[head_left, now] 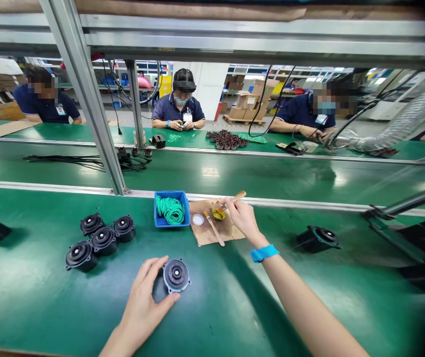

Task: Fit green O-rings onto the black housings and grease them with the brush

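My left hand [147, 292] is curved round the left side of a round black motor housing [176, 275] that stands on the green table. Thumb and fingertips touch its rim. Pinched in my right hand [237, 214] is a brush [239, 196] with a wooden handle, its bristle end in a small pot of yellow paste [218, 214]. The pot stands on a piece of brown cardboard [205, 235], beside a white lid [198, 219] and a second brush [214, 229]. To the left, a blue bin [171, 195] holds green rings [173, 210].
Several black housings [103, 240] stand at the left, another [318, 238] at the right. A metal post [86, 94] rises beyond them. Across the green belt, people [179, 109] sit at a bench with a pile of brown parts [227, 139].
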Motion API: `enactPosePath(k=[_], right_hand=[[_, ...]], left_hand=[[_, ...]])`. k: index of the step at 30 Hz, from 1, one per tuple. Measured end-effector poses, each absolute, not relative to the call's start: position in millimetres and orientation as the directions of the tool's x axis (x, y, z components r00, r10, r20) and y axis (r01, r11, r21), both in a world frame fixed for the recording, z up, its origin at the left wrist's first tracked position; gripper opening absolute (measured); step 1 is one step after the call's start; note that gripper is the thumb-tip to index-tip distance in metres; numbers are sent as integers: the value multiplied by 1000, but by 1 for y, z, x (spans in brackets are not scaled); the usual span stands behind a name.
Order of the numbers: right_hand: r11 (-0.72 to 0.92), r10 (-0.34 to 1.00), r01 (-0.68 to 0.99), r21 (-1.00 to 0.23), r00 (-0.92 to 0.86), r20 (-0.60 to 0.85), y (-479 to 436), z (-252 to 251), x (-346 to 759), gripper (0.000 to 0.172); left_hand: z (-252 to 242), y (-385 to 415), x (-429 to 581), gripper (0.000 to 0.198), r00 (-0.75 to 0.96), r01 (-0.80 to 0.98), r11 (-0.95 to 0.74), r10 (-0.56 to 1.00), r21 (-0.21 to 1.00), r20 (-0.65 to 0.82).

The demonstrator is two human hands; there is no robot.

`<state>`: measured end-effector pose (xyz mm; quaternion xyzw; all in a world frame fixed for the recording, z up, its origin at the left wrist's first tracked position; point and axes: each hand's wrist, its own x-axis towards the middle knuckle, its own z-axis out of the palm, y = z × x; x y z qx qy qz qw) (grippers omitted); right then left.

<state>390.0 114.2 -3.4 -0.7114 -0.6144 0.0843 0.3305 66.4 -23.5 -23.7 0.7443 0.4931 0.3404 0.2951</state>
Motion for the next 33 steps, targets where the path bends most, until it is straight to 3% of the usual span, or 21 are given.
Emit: enactPosePath(k=[7, 14, 21, 26, 28, 30, 33], right_hand=[[-35, 912, 827, -561, 255, 320, 111, -13, 396, 62], [-22, 912, 837, -547, 241, 332, 111, -12, 396, 48], [58, 871, 723, -688, 301, 389, 101, 15, 387, 54], [169, 877, 489, -856, 322, 357, 71, 35, 363, 58], [174, 926, 343, -923, 262, 272, 52, 37, 349, 55], [99, 988, 100, -990, 105, 109, 32, 35, 335, 50], [-120, 976, -187, -975, -202, -81, 7, 28, 320, 45]], left_hand=[[-25, -24, 68, 55, 285, 545, -312, 942, 778, 177], [-20, -25, 68, 52, 286, 564, -290, 947, 773, 147], [-19, -26, 70, 53, 269, 549, -294, 948, 782, 167], [-23, -27, 73, 57, 206, 506, -282, 957, 815, 203], [-24, -27, 74, 54, 193, 490, -278, 959, 826, 209], [-24, -26, 74, 53, 195, 477, -279, 958, 833, 210], [-23, -24, 73, 54, 209, 466, -283, 956, 838, 206]])
